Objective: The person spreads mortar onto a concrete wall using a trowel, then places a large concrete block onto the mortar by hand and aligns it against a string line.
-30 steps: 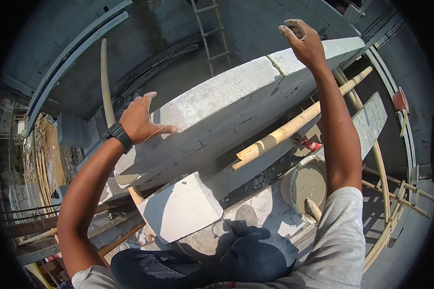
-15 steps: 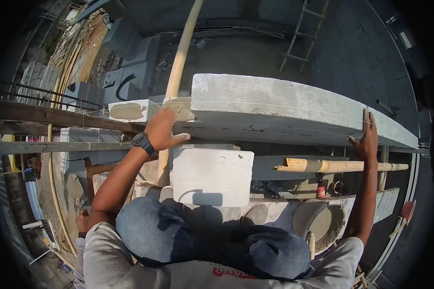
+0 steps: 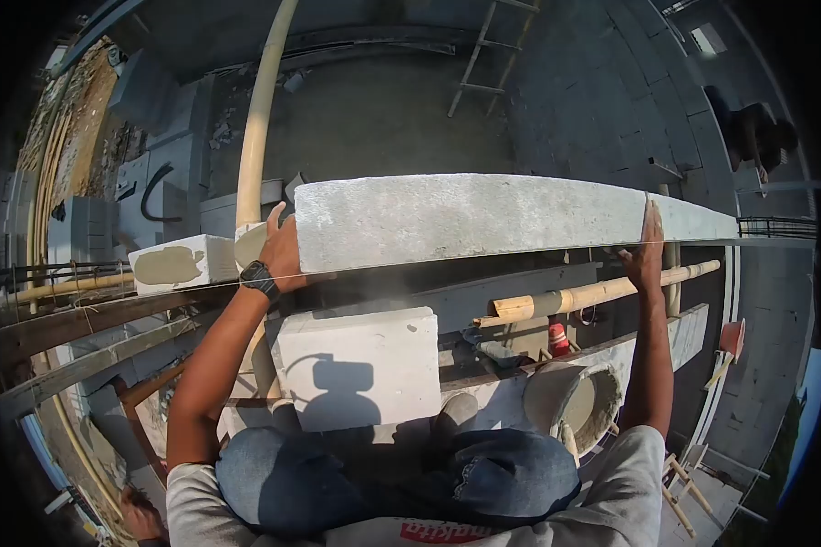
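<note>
A long pale concrete block (image 3: 483,219) lies across the wall line, with a taut string along its near edge. My left hand (image 3: 281,251) grips the block's left end, fingers up along the end face; a dark watch is on that wrist. Further right, my right hand (image 3: 646,248) holds the near edge, fingers extended over the lit face and thumb lower. Left of my left hand sits a shorter white block (image 3: 212,258) with a patch of grey mortar (image 3: 169,265) on it. A bamboo pole (image 3: 263,118) rises behind my left hand.
Below my hands are a white block (image 3: 360,333), a split bamboo pole (image 3: 602,292) and a bucket of mortar (image 3: 602,406) by my right knee. Wooden beams (image 3: 109,319) run left. A ladder (image 3: 483,55) stands beyond. Another person's hand (image 3: 141,515) shows lower left; another person (image 3: 762,137) is at right.
The long block has shifted away from me relative to the string; its shaded near face no longer shows. My left hand has moved from its near face to its left end. The view has turned.
</note>
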A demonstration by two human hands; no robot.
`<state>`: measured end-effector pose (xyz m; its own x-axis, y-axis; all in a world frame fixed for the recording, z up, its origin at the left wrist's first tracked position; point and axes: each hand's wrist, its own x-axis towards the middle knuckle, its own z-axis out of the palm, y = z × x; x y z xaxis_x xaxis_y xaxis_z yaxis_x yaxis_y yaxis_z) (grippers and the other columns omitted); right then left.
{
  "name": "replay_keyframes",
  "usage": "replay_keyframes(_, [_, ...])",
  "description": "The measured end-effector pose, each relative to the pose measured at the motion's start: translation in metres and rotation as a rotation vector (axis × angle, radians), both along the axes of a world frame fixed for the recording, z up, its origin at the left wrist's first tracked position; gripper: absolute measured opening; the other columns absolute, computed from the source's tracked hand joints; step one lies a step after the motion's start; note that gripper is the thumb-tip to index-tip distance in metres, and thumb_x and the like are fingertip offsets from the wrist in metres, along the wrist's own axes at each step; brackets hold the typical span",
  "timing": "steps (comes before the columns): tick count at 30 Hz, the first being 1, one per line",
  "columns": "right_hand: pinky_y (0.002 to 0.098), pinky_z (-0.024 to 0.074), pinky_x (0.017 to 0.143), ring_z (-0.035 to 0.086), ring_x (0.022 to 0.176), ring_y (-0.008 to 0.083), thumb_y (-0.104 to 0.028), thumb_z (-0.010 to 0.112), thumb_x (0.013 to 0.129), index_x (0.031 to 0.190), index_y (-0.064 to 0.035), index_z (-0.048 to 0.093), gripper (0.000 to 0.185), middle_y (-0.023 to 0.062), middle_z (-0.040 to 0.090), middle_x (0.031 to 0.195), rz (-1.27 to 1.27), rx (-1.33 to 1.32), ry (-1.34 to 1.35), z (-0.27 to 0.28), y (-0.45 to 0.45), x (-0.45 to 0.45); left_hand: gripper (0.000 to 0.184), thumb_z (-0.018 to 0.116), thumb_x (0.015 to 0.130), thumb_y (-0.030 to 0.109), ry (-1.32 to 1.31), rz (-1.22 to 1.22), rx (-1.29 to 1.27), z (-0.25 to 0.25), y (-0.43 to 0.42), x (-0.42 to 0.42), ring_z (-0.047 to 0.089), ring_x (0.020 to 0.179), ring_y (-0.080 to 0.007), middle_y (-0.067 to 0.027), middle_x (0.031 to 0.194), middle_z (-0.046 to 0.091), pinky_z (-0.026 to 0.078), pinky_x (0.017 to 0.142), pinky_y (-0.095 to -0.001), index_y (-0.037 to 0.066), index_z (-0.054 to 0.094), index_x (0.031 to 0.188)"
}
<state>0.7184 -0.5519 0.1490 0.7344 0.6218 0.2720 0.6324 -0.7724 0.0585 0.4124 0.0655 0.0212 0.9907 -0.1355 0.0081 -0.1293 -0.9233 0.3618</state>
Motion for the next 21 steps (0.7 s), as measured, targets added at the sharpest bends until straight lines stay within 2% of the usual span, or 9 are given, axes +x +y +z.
replay_keyframes(5, [0.0533, 0.0303, 0.126, 0.036, 0.152, 0.0487, -0.015, 0.086, 0.066, 0.166, -0.0011, 0.027, 0.117, 0.0285, 0.037, 0.165, -0.014, 0.010, 0.022, 0.012, 0.012, -0.007, 0.064, 0.075, 0.089, 0.048, -0.103, 0.022, -0.032, -0.025, -0.001, -0.001, 0.052, 0.140, -0.0343, -0.0126, 0.148, 0.060, 0.015, 0.125, -0.0641, 0.017, 0.063, 0.144])
replay_keyframes(6, [0.0532, 0.0306, 0.126, 0.036, 0.152, 0.0485, -0.016, 0.088, 0.064, 0.165, -0.0003, 0.029, 0.117, 0.0279, 0.038, 0.165, 0.020, 0.022, 0.011, 0.013, 0.012, -0.006, 0.061, 0.072, 0.091, 0.046, -0.109, 0.015, -0.053, -0.036, 0.001, -0.003, 0.052, 0.140, -0.0347, -0.0134, 0.145, 0.062, 0.016, 0.126, -0.0622, 0.015, 0.063, 0.143])
replay_keyframes(8, [0.0530, 0.0332, 0.125, 0.039, 0.150, 0.0483, -0.022, 0.091, 0.065, 0.164, -0.0019, 0.032, 0.118, 0.0280, 0.040, 0.164, -0.023, 0.009, 0.029, 0.010, 0.004, -0.003, 0.053, 0.067, 0.096, 0.039, 0.080, 0.233, -0.699, -0.070, -0.002, -0.007, 0.053, 0.138, -0.0346, -0.0140, 0.139, 0.065, 0.017, 0.126, -0.0600, 0.011, 0.064, 0.141])
replay_keyframes(11, [0.0528, 0.0354, 0.124, 0.042, 0.148, 0.0484, -0.024, 0.092, 0.065, 0.164, -0.0033, 0.032, 0.117, 0.0283, 0.042, 0.162, -0.058, 0.000, 0.043, 0.021, 0.010, -0.005, 0.046, 0.063, 0.099, 0.033, 0.097, 0.368, -0.903, -0.103, 0.000, -0.018, 0.055, 0.135, -0.0334, -0.0128, 0.136, 0.067, 0.017, 0.127, -0.0590, 0.009, 0.064, 0.139])
replay_keyframes(15, [0.0526, 0.0365, 0.123, 0.044, 0.147, 0.0483, -0.022, 0.094, 0.063, 0.164, -0.0028, 0.032, 0.120, 0.0284, 0.044, 0.161, -0.118, -0.011, 0.040, 0.023, 0.020, -0.007, 0.044, 0.062, 0.100, 0.030, 0.150, 0.437, -0.971, -0.121, 0.012, -0.029, 0.057, 0.132, -0.0314, -0.0117, 0.135, 0.067, 0.020, 0.126, -0.0566, 0.008, 0.063, 0.138])
replay_keyframes(19, [0.0499, 0.0334, 0.127, 0.037, 0.153, 0.0458, -0.007, 0.094, 0.060, 0.165, -0.0024, 0.029, 0.124, 0.0272, 0.037, 0.166, -0.207, 0.035, 0.058, 0.009, 0.011, -0.013, 0.046, 0.064, 0.099, 0.031, 0.123, 0.440, -0.932, -0.121, 0.011, -0.032, 0.058, 0.133, -0.0297, -0.0113, 0.139, 0.067, 0.023, 0.123, -0.0556, 0.008, 0.062, 0.139])
replay_keyframes(20, [0.0485, 0.0313, 0.129, 0.033, 0.156, 0.0442, 0.001, 0.092, 0.059, 0.166, -0.0019, 0.026, 0.126, 0.0263, 0.034, 0.168, -0.179, 0.044, 0.045, 0.005, 0.009, -0.013, 0.046, 0.065, 0.098, 0.031, 0.117, 0.437, -0.919, -0.121, 0.011, -0.032, 0.059, 0.133, -0.0293, -0.0112, 0.139, 0.067, 0.024, 0.122, -0.0553, 0.008, 0.062, 0.139])
replay_keyframes(21, [0.0485, 0.0313, 0.129, 0.033, 0.156, 0.0441, 0.002, 0.092, 0.059, 0.166, -0.0016, 0.025, 0.126, 0.0262, 0.034, 0.168, -0.170, 0.035, 0.037, 0.004, 0.007, -0.012, 0.047, 0.065, 0.098, 0.031, 0.107, 0.435, -0.906, -0.120, 0.012, -0.033, 0.059, 0.133, -0.0288, -0.0111, 0.140, 0.067, 0.025, 0.121, -0.0550, 0.008, 0.062, 0.139])
